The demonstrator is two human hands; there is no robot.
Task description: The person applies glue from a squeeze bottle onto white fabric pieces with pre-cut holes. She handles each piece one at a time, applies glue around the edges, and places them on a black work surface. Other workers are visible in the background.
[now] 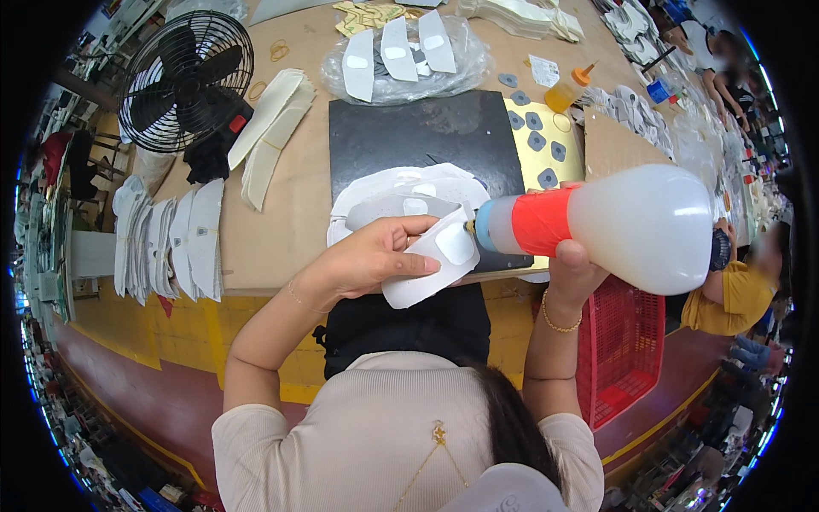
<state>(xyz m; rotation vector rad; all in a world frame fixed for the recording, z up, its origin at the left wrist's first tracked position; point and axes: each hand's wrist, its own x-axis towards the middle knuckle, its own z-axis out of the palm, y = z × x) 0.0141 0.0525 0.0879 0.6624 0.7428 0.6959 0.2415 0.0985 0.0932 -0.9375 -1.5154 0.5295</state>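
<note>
Pinched between the thumb and fingers of my left hand (367,258) is a white cut piece (409,290) with a glossy white rounded patch on it. My right hand (573,273) is wrapped round a large translucent squeeze bottle (644,226) with red tape about its neck and a pale blue cap. The bottle lies tilted on its side, and its narrow nozzle (469,227) is at the piece's upper right edge; whether it touches, I cannot tell. Behind my hands, more white pieces (367,194), some with similar patches, lie overlapping on a black board (401,132).
A black fan (188,81) stands at the far left, near stacks of white pieces (205,243). Beyond the board, patched pieces rest on a plastic bag (473,72). Right of it are grey patches on a yellow sheet (567,171), an amber bottle (563,92) and a red basket (627,341).
</note>
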